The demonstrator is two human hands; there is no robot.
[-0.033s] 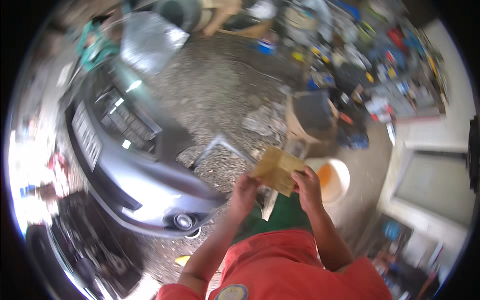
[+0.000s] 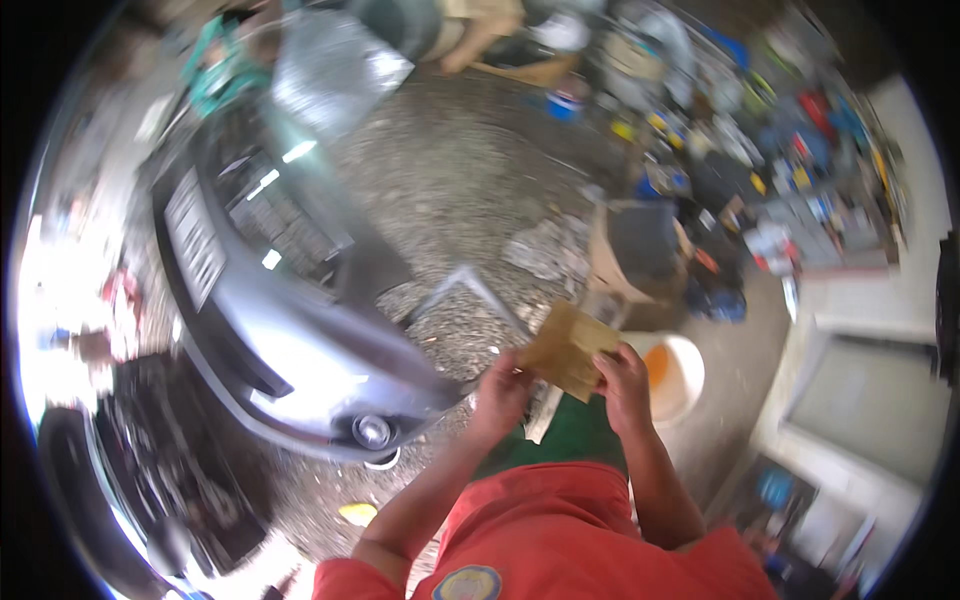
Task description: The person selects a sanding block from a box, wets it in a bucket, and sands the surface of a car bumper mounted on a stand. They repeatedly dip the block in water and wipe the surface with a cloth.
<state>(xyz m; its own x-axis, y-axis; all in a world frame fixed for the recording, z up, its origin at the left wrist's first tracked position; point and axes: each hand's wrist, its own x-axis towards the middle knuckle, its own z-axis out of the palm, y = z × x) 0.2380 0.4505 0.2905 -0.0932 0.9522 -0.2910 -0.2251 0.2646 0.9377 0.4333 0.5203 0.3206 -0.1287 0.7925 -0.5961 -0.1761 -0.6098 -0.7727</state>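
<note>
Between my two hands is a creased, yellowish-tan sheet that looks like sandpaper (image 2: 566, 348), held out in front of my waist. My left hand (image 2: 503, 394) pinches its left edge, and my right hand (image 2: 626, 388) grips the lower right edge with the thumb on top. Below and just right of the sheet stands a white bucket (image 2: 685, 378) with something orange in it. A silver-grey car bumper (image 2: 330, 385) with a round lamp lies to the left of my left hand.
A cardboard box (image 2: 612, 262) stands ahead, beyond the bucket. Heaped cans, bottles and tools (image 2: 760, 180) fill the far right. An angled grey strip (image 2: 465, 280) lies on gritty ground (image 2: 440, 160). A pale wall with a framed panel (image 2: 865, 385) is at the right.
The view has swung a little, so the surroundings sit farther right. Both hands keep hold of the sandpaper, which has shifted slightly right and down in the picture.
</note>
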